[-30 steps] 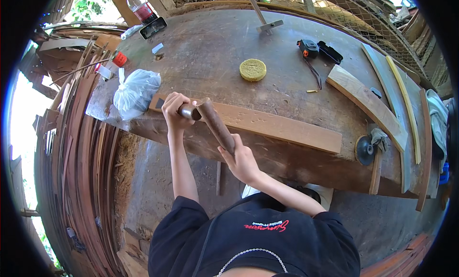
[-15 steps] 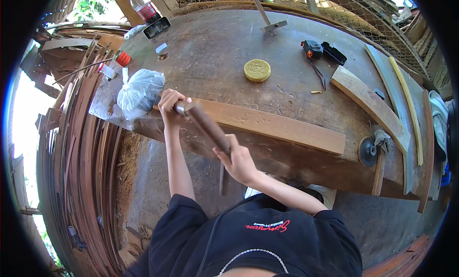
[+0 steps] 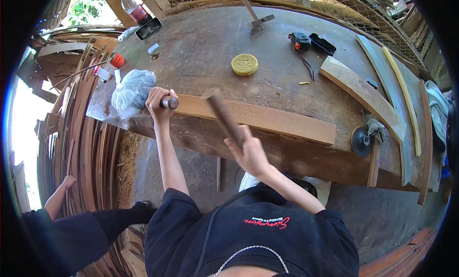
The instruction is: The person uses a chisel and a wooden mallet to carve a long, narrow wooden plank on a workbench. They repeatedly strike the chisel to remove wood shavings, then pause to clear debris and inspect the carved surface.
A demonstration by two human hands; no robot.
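Note:
My left hand (image 3: 161, 104) is closed around a chisel (image 3: 169, 102) at the left end of a reddish-brown plank (image 3: 267, 118); only the round handle end shows, and the blade is hidden. My right hand (image 3: 251, 155) grips the lower part of a round wooden stick (image 3: 222, 113), which tilts up and left above the plank, apart from the chisel. Small carved marks show on the plank's upper face. It lies along the near edge of a worn workbench (image 3: 201, 52). A tied clear plastic bag (image 3: 134, 93) sits just left of my left hand.
Another person's arm (image 3: 56, 200) and leg are at the left, beside stacked wood strips (image 3: 79, 148). A yellow round pad (image 3: 244, 65), tape measure (image 3: 300, 40), curved board (image 3: 361, 95) and black disc (image 3: 361, 141) lie on the bench. A bottle (image 3: 135, 10) and phone (image 3: 148, 28) stand far left.
The wooden stick has come away from the chisel's handle end, with my right hand slightly farther right. Another person has come into view at the left. The whole view has shifted slightly.

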